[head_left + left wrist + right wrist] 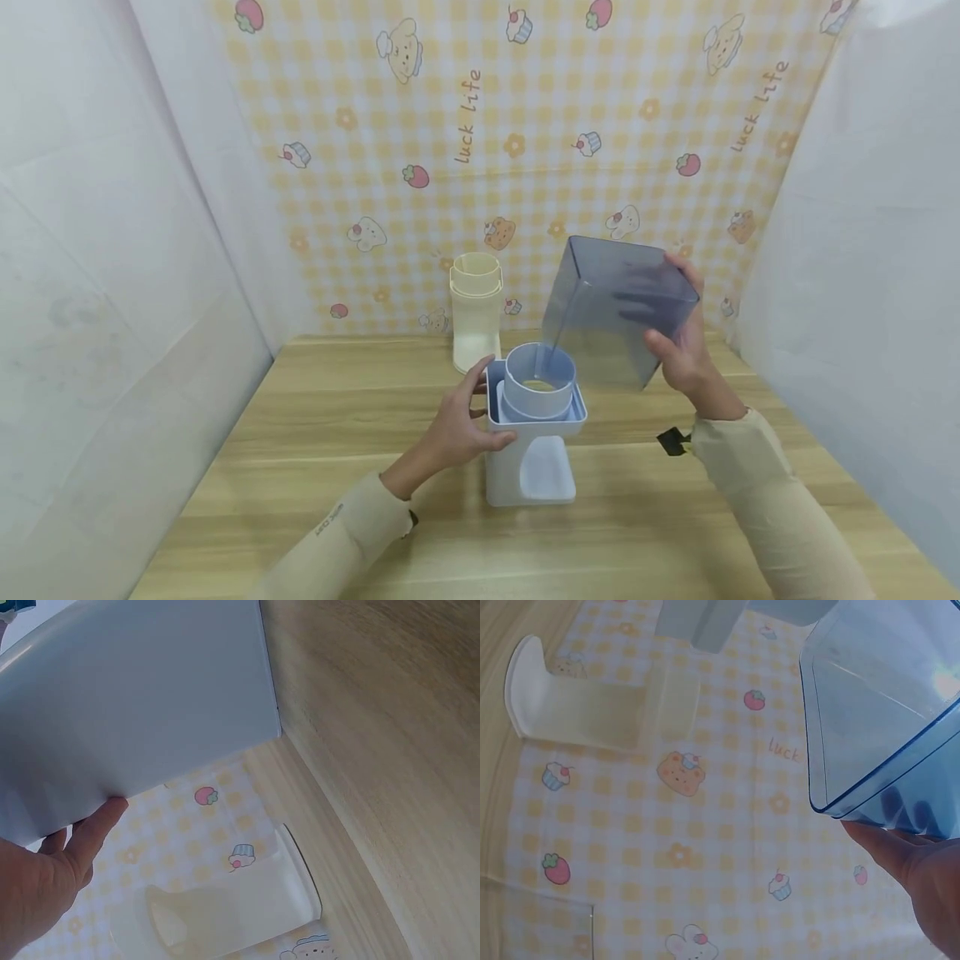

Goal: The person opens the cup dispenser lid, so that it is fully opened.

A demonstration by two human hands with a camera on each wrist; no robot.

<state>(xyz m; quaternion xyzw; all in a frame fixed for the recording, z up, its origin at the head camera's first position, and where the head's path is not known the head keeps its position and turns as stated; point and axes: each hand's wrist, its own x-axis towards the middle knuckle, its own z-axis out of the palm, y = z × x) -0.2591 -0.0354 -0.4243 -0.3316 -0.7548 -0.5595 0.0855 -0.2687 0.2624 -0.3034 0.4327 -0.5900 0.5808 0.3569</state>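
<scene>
Clearly light and rigid, the translucent blue bin [615, 308] sits tilted right of centre, the right hand [678, 346] clasping its slick walls. Lower down, the left hand [457, 425] has fingers curled round the white dispenser base [532, 442], steadying it.

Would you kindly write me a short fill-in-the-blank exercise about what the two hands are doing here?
1. The right hand holds a translucent ____ container tilted in the air.
2. The left hand grips the pale blue base, which stands on the ____ table.
3. Behind the base stands a ____-coloured dispenser.

Missing words: blue; wooden; cream
</scene>
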